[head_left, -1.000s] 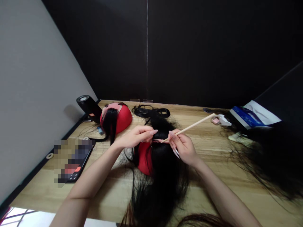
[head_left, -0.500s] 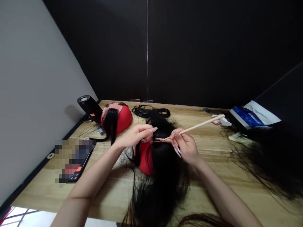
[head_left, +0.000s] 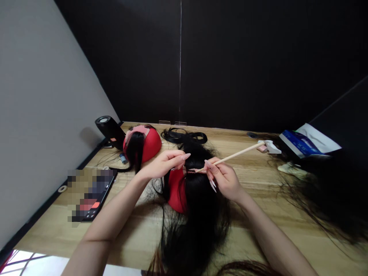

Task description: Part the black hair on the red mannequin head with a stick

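Note:
A long black wig (head_left: pixel 201 199) lies over a red head form (head_left: pixel 176 191) in front of me, a pale parting line near its top. My right hand (head_left: pixel 224 176) pinches a wooden-handled ventilating needle (head_left: pixel 238 154); its front end points left and meets the parting, the fine tip too small to make out. Just left of that point is my left hand (head_left: pixel 165 164), closed with thumb and forefinger together above the red form. Whatever those fingers hold is hidden.
Behind my left hand sits another red head form (head_left: pixel 152 143) with a partly haired cap. A black cylindrical speaker (head_left: pixel 109 132), a phone (head_left: pixel 100 195) with blurred screen and a tape roll (head_left: pixel 62 189) are left. Loose black hair (head_left: pixel 330 195) and a blue-white packet (head_left: pixel 304 143) lie right.
My right hand has shifted slightly left, and the back end of the ventilating needle has moved left and a little down. My left hand stays almost in place.

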Motion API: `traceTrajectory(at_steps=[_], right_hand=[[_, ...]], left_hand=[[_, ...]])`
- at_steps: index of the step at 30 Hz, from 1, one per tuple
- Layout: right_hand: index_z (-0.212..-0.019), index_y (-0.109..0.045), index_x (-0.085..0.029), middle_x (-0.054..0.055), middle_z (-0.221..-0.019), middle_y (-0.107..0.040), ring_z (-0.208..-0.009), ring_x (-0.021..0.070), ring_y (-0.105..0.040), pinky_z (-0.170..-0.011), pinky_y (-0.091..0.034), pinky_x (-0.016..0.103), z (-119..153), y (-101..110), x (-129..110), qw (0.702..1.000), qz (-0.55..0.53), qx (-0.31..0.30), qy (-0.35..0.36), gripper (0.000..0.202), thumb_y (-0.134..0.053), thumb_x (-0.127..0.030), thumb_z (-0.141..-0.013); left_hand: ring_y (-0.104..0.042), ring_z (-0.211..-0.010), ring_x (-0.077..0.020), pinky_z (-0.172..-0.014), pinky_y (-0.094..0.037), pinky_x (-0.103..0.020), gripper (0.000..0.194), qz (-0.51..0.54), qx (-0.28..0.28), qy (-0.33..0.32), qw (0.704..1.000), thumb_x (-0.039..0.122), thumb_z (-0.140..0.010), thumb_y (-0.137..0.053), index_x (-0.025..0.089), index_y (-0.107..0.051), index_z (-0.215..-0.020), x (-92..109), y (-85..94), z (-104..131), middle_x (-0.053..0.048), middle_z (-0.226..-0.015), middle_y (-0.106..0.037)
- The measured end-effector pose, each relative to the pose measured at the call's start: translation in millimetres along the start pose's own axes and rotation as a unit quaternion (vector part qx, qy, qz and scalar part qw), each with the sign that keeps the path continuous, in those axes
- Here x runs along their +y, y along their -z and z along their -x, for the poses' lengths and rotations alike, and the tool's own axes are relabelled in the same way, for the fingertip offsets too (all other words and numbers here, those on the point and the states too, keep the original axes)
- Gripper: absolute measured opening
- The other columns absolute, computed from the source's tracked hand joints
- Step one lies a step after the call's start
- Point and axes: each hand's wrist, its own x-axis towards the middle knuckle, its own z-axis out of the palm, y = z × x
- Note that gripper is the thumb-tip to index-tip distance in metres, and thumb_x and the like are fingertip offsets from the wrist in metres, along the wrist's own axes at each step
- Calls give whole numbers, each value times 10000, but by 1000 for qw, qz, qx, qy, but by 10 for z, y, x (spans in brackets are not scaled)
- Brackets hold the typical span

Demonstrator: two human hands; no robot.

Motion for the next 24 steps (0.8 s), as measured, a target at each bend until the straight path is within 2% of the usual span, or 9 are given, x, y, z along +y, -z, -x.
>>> traceTrajectory(at_steps=[6,11,18,24], right_hand=[[-716,-607,-177,-1,-690,-537,-546,86,-494,-518,-408,227,2,65,-67,1000,18,-9,19,361,-472,-393,-972],[-701,-549,-181,-34,-578,-461,-467,77,-429,-477,-386,225,17,68,-45,1000,-22,-11,-3,390,-445,-437,-977],[-747,-521,-203,-70,-529,-413,-444,72,-372,-671,-555,292,5,-27,25,988,-149,23,-31,341,-455,-451,-971],[-700,-519,-200,-66,-508,-407,-427,66,-371,-528,-516,231,-25,-45,-50,987,-149,58,-22,368,-519,-487,-932]], left_hand=[[-362,-565,-73,-602,-335,-227,456,0,9,-13,1000,446,-944,-478,138,-448,-610,-5,9,5,40,-584,-407],[-383,-575,-80,-618,-347,-233,459,4,10,-11,1000,457,-940,-482,138,-455,-611,-35,-9,0,32,-591,-430],[-407,-568,-84,-612,-362,-238,481,15,8,-5,1000,497,-928,-483,140,-464,-606,-44,-27,4,27,-589,-444],[-440,-547,-74,-618,-392,-227,474,70,9,-21,997,462,-931,-501,136,-465,-590,-31,-65,7,25,-575,-466]])
